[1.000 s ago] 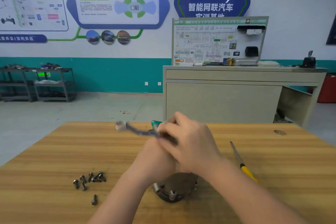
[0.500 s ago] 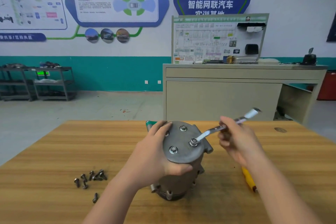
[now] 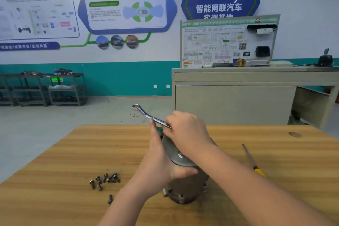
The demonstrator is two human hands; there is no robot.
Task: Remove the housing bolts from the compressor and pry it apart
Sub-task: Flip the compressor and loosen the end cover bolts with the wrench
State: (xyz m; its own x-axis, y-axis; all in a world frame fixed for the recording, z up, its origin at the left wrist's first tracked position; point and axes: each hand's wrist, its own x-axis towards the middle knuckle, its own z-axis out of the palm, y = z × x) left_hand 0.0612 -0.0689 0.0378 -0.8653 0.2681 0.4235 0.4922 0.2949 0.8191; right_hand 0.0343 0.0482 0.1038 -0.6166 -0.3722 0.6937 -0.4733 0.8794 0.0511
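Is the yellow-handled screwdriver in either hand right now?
No. The screwdriver lies on the table, right of the right hand, which holds the wrench.

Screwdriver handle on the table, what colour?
Yellow, on the screwdriver by the right forearm; head view, the only one.

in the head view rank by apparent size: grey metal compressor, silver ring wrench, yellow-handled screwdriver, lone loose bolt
1. grey metal compressor
2-3. silver ring wrench and yellow-handled screwdriver: both partly hidden, unsure
4. lone dark bolt

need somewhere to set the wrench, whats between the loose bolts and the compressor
In the head view, only bare wood table and the left hand gripping the compressor; the bolts lie apart.
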